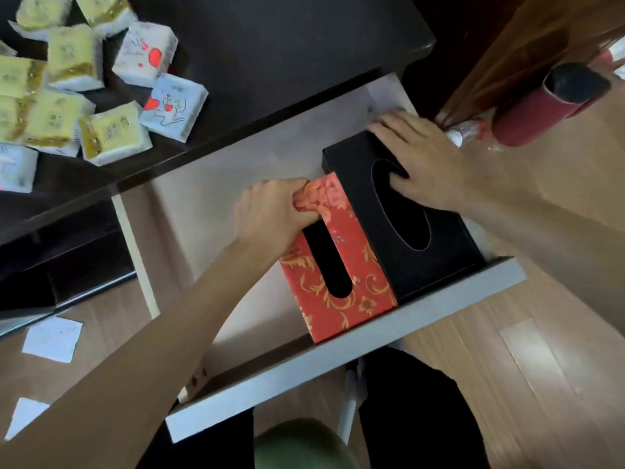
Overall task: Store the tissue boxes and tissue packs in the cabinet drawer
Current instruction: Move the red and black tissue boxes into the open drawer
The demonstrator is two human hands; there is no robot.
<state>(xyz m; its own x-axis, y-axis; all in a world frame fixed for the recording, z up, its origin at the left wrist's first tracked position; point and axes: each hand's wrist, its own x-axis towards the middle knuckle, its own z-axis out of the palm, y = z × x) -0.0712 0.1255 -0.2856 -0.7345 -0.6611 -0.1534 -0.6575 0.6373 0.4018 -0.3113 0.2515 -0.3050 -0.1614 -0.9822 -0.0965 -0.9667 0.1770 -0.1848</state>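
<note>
An open white drawer (338,360) holds two tissue boxes side by side at its right end. The red box with gold floral print (341,265) lies left of the black box (422,231). My left hand (274,211) grips the far end of the red box, thumb hooked into its dark slot. My right hand (422,160) lies flat on the far part of the black box, fingers spread at its oval opening. Several tissue packs, yellow ones (71,57) and white ones with red hearts (172,108), lie loose on the dark cabinet top (287,45) at upper left.
The drawer's left part shows bare pale floor (220,184). A red tube (548,110) and a small bottle (463,133) lie on the wooden floor right of the cabinet. White paper scraps (52,340) lie on the floor at left. My dark-trousered legs (416,411) are below the drawer front.
</note>
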